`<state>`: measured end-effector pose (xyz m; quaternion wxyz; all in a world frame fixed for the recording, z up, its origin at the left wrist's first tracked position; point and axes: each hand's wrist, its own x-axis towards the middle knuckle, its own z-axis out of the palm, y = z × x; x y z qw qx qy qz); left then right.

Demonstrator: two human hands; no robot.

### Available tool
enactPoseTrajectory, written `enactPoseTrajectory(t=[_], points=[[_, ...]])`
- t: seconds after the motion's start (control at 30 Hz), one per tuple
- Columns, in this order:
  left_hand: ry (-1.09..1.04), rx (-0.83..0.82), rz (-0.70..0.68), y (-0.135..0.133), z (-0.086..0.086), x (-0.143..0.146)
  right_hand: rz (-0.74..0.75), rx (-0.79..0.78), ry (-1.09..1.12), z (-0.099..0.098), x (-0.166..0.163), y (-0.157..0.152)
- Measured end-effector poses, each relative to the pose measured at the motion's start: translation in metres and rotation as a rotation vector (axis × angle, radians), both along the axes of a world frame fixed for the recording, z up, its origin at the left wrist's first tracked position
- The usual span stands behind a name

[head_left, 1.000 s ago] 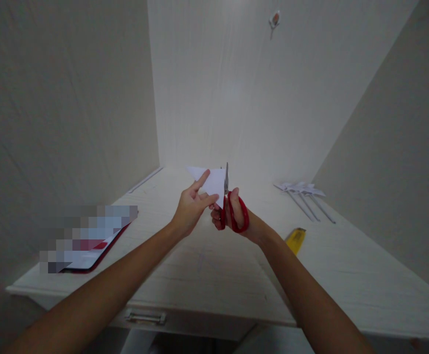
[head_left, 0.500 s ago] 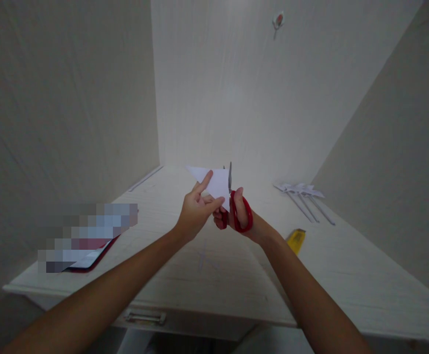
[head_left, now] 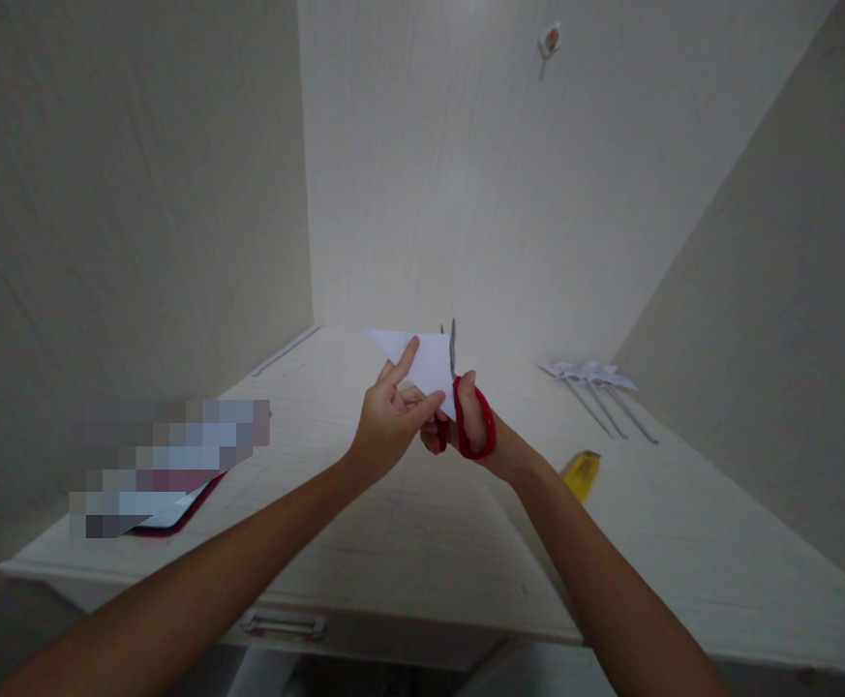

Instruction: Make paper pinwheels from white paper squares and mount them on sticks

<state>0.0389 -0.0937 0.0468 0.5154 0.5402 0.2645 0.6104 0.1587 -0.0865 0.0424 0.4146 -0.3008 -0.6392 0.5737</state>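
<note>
Above the white desk, my left hand (head_left: 391, 411) pinches a folded-looking piece of white paper (head_left: 429, 360), its index finger and thumb lying across the front face. The paper has a pointed corner at its left. Red-handled scissors (head_left: 477, 443) are in my right hand (head_left: 471, 421), with the thumb through one loop and fingers in the other. Their blades point up and away, slightly parted, at the paper's right edge. Part of the blades is hidden behind the paper.
The white desk (head_left: 306, 542) sits against walls on three sides. At the back right lie several white paper shapes with stems (head_left: 596, 378). A yellow object (head_left: 583, 474) is beside my right forearm. At the left lies a partly blurred, red-edged flat device (head_left: 175, 513).
Both hands, the paper and the scissors stay in nearly the same place. The scissors have shifted very slightly against the paper's right edge.
</note>
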Motion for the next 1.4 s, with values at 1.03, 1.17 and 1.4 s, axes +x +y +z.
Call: enactPoseTrajectory(t=[1.03, 1.17, 1.4], points=[[0.029, -0.003, 0.005, -0.003, -0.002, 0.0, -0.079, 0.046, -0.086, -0.002, 0.0, 0.0], [0.033, -0.011, 0.022, -0.004, -0.001, 0.001, -0.111, 0.023, -0.075, -0.003, -0.003, 0.0], [0.013, 0.051, 0.09, 0.013, 0.0, -0.009, -0.394, 0.001, -0.353, 0.005, 0.016, 0.012]])
